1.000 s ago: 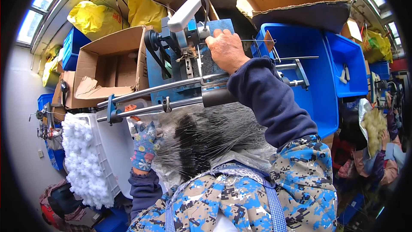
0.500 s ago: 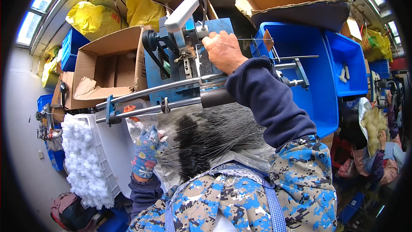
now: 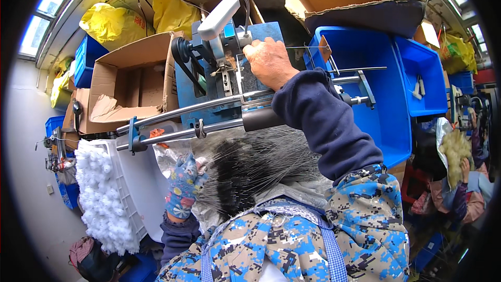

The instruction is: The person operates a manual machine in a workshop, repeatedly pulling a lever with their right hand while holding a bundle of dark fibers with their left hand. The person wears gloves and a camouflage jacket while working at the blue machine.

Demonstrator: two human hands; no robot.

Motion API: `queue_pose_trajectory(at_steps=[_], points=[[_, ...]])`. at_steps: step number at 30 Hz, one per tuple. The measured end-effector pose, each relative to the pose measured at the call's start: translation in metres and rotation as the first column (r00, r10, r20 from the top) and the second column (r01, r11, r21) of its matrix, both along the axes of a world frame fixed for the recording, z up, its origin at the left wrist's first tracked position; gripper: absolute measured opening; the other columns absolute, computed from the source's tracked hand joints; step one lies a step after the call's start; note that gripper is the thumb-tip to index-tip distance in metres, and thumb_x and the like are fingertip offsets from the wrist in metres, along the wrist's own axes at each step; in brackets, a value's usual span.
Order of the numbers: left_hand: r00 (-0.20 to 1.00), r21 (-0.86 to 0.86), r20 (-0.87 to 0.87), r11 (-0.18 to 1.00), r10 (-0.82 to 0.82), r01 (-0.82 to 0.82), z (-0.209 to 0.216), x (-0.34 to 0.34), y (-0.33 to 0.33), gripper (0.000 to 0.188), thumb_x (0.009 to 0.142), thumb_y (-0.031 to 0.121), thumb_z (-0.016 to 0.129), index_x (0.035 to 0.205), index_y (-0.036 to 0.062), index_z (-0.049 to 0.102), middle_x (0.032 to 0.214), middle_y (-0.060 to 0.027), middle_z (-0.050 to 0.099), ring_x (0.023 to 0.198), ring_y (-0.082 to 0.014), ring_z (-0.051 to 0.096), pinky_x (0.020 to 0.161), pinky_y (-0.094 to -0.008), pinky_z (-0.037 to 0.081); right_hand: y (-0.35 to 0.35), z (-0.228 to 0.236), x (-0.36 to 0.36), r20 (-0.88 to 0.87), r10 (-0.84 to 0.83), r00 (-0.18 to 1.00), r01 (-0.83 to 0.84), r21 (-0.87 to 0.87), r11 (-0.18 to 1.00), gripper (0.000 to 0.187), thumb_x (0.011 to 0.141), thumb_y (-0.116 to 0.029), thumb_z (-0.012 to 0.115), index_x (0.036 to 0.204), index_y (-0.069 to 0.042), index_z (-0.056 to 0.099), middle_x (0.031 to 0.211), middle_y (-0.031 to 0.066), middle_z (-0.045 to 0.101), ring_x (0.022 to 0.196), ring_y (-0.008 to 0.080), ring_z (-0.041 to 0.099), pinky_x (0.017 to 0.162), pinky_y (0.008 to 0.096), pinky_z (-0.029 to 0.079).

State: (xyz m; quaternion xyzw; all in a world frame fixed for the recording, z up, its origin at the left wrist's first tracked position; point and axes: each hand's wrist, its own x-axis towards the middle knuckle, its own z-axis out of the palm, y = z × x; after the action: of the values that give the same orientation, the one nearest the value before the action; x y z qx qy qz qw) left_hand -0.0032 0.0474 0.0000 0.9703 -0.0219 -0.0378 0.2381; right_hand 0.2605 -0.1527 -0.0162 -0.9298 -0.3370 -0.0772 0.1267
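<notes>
My right hand [image 3: 270, 62] reaches over a blue bench machine [image 3: 206, 89], fingers curled by its metal spindle [image 3: 245, 37]. The hand hides what its fingertips grip. A thin wire [image 3: 308, 47] shows to the right of that hand. Lower left, my left hand [image 3: 182, 180] wears a blue flowered glove with bare fingertips. Its fingers are bent together at the ends of a pile of thin metal wires [image 3: 282, 151] with black bristles [image 3: 229, 177]. Whatever they pinch is too small to make out. The pile lies on grey plastic sheeting before my body.
Two steel rails [image 3: 219, 130] cross between me and the machine. White tufted pieces [image 3: 96, 198] fill a tray at left. An open cardboard box [image 3: 130, 86] stands behind it. Blue bins [image 3: 386, 120] sit at right. Another person's hand [image 3: 464, 169] works at far right.
My left hand has shifted slightly right and down, staying beside the wire ends. My right hand has moved a little left at the spindle.
</notes>
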Motion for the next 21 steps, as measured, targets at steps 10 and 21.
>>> queue_pose_trajectory(at_steps=[10, 21], points=[[0.999, -0.181, 0.015, 0.983, 0.036, -0.033, 0.009, 0.003, -0.012, 0.033, 0.062, 0.004, 0.064, 0.095, 0.0081, 0.062, 0.084, -0.0109, 0.061, 0.074, -0.0279, 0.058, 0.065, -0.0370, 0.048, -0.001, -0.001, 0.006, -0.159, -0.084, 0.984, 0.083, -0.014, 0.996, 0.019, 0.077, -0.015, 0.050, 0.089, -0.009, 0.064, 0.095, 0.0128, 0.060, 0.096, 0.0309, 0.051, 0.082, 0.0499, 0.034], [0.973, -0.304, 0.223, 0.945, -0.054, 0.122, 0.029, 0.022, -0.046, 0.028, 0.067, -0.005, 0.059, 0.092, 0.0067, 0.061, 0.074, -0.0091, 0.062, 0.064, -0.0207, 0.060, 0.061, -0.0276, 0.047, -0.037, 0.008, -0.036, -0.105, -0.122, 0.987, 0.127, 0.042, 0.991, 0.053, 0.066, -0.026, 0.069, 0.108, 0.002, 0.054, 0.119, 0.0177, 0.036, 0.107, 0.0317, 0.038, 0.081, 0.0440, 0.038]])
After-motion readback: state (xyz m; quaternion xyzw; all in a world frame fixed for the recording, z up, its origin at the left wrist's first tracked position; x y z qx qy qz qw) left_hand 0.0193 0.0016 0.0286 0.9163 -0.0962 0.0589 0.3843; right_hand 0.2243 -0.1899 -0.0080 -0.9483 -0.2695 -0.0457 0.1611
